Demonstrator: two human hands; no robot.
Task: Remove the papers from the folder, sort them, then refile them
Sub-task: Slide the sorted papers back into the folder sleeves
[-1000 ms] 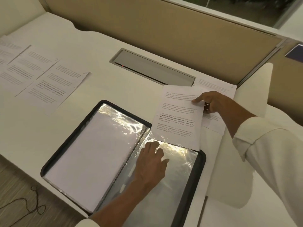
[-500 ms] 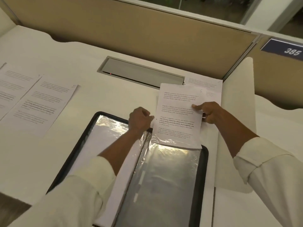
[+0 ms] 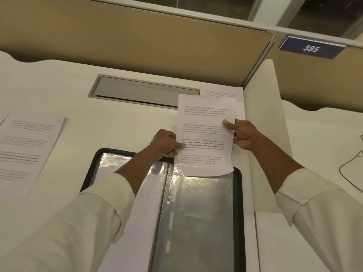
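A printed sheet point(image 3: 205, 134), four blocks of small text with a handwritten 6 in its top corner, is held at both side edges above the far end of the open folder point(image 3: 238, 193). The left hand point(image 3: 165, 143) pinches its 9 o'clock edge, thumb lying on the bold lines; the right hand point(image 3: 240, 134) pinches the 3 o'clock edge, thumb on the face, fingers behind. The sheet's lower edge curls over the glossy clear sleeve point(image 3: 198, 213) on the folder's right half. The print is too fine to read beyond a few bold words. Cream sleeves cover much of the folder's left page, and its near end runs out of frame at 6 o'clock. Behind the sheet at 1 o'clock another page point(image 3: 221, 92) shows only its top. More pages point(image 3: 29, 142) lie at 9 o'clock, cut by the frame. Bare desk point(image 3: 98, 124) lies between them and the folder; a white divider point(image 3: 265, 134) stands close at 3 o'clock.
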